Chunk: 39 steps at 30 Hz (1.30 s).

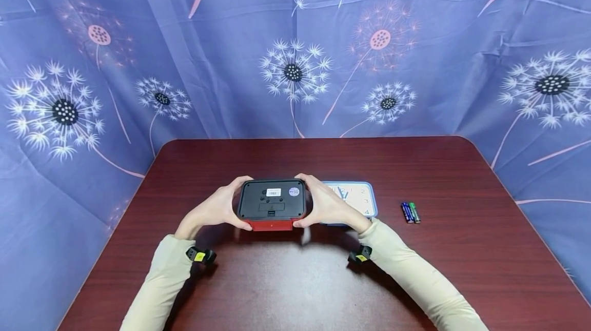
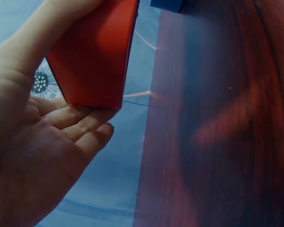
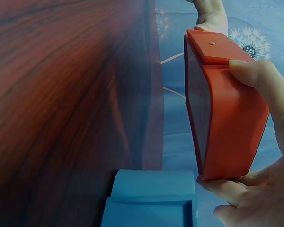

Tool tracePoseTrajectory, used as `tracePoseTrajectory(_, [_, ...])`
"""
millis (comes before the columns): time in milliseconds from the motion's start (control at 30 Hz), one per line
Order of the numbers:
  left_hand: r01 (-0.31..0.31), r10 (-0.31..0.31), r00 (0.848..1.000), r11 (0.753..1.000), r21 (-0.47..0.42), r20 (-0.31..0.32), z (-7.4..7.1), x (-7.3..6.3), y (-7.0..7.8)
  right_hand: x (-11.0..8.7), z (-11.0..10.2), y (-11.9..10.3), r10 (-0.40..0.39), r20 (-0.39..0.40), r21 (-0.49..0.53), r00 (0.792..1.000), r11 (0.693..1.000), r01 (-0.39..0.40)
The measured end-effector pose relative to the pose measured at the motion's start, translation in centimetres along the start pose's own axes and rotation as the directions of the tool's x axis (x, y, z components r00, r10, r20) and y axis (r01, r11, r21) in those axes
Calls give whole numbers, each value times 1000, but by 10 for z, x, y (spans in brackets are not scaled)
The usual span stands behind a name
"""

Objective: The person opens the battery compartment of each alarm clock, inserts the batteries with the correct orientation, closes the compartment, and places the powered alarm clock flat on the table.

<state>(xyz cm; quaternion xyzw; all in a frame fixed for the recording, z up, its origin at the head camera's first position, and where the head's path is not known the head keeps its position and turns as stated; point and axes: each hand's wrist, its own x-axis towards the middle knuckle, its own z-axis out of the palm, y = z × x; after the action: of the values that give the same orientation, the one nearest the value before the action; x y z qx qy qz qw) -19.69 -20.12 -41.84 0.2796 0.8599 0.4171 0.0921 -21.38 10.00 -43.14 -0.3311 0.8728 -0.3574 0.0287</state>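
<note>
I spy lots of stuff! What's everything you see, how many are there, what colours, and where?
Red case: one, red with black back, between both hands
Label: one, white, on the black back
Round sticker: one, purplish, beside the label
Blue clock: one, blue rim and white face, on the table, partly hidden by the right hand
Batteries: at least two, blue and green, right of the blue clock
Table: one, reddish brown, under everything
Patterned cloth: count unclear, blue-purple with dandelions, behind the table
Wrist devices: two, black and yellow, one per wrist
Sleeves: two, cream, on the arms
Left hand: one, bare, gripping the case's left end
Right hand: one, bare, gripping its right end
</note>
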Motion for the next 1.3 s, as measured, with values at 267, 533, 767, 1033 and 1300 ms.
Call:
tracePoseTrajectory(267, [7, -7, 1000, 1000, 23, -5, 5, 3, -20, 1, 3, 2, -3, -10, -3, 1000, 1000, 3])
tracePoseTrajectory(533, [14, -14, 1000, 998, 61, 4, 4, 3, -24, 1, 6, 1, 25, -7, -32, 1000, 999, -25])
tracePoseTrajectory(767, [11, -12, 1000, 998, 63, 11, 7, 4, -27, 0, 8, 3, 19, -10, -51, 1000, 999, -19])
tracePoseTrajectory(1033, [-1, 0, 1000, 996, 85, 4, 9, 4, -27, 1, 11, 5, 3, -6, -81, 1000, 997, -4])
tracePoseTrajectory(1300, [10, -11, 1000, 995, 103, 10, 10, 4, -30, 2, 15, 7, 11, 14, -128, 1000, 992, -9])
